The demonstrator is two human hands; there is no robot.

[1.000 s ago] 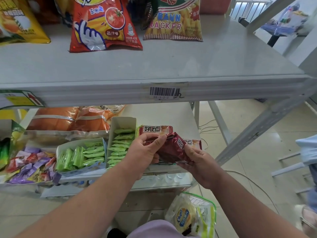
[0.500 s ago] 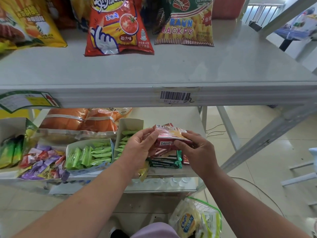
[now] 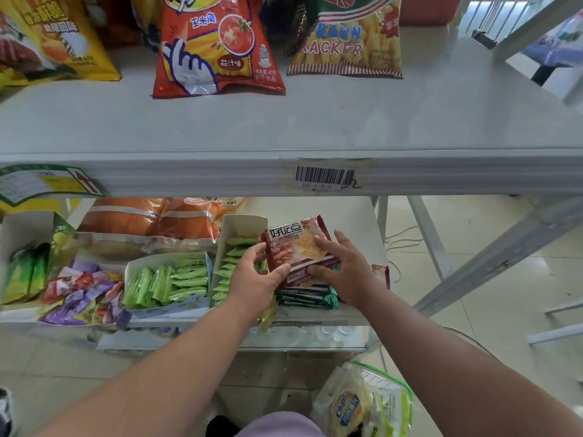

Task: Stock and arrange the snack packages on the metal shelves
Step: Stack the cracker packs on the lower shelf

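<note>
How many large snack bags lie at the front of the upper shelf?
3: a yellow bag at left, a red tomato bag in the middle, a prawn cracker bag at right. More stand partly hidden behind.

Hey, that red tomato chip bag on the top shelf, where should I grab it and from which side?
Probably pinch the red tomato chip bag at its flat crimped bottom seam, coming from the front over the upper shelf edge. It lies back with that seam nearest you, and neighbouring bags crowd its sides.

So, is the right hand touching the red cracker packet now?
Touching. The head view shows the right hand with fingers laid on the red cracker packet and thumb against its lower edge.
</note>
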